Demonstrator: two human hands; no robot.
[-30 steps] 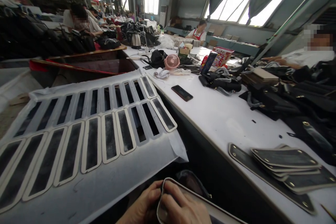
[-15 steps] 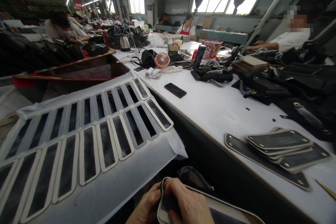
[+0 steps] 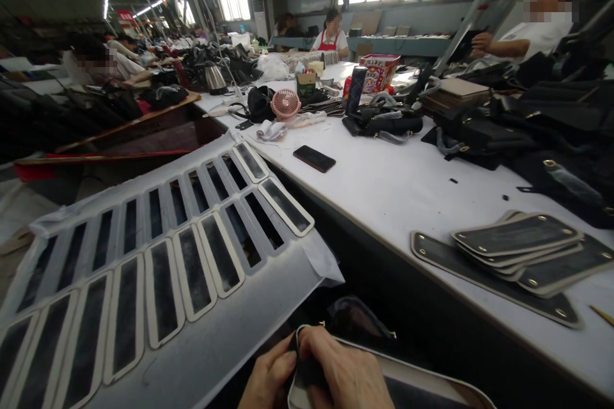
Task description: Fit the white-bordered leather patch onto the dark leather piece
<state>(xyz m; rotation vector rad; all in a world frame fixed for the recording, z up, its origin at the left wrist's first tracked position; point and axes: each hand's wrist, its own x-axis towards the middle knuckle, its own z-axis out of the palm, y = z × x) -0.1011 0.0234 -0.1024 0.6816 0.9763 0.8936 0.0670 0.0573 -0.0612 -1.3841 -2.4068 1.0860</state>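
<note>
At the bottom centre, my left hand (image 3: pixel 271 370) pinches the corner of a dark bag piece with pale edging (image 3: pixel 412 383), thumb and fingers closed on its rim. My right hand (image 3: pixel 348 364) is curled over the same corner, its fingers bent down onto the dark material and partly hidden behind the rim. The lower part of the piece runs out of view. Just beyond it lies a dark, glossy, plastic-looking item (image 3: pixel 357 319) with a small gold fitting.
A grey slotted tray (image 3: pixel 206 339) on the left carries several pale-edged dark strips (image 3: pixel 125 313). On the white table (image 3: pixel 378 204) are a phone (image 3: pixel 314 158), a pink fan (image 3: pixel 286 104), a stack of eyeleted panels (image 3: pixel 518 233) and black bags (image 3: pixel 527 108). Co-workers sit beyond.
The view has shifted slightly, moving the background a little left. Both hands keep their hold on the bag piece. The co-worker at right has raised a hand.
</note>
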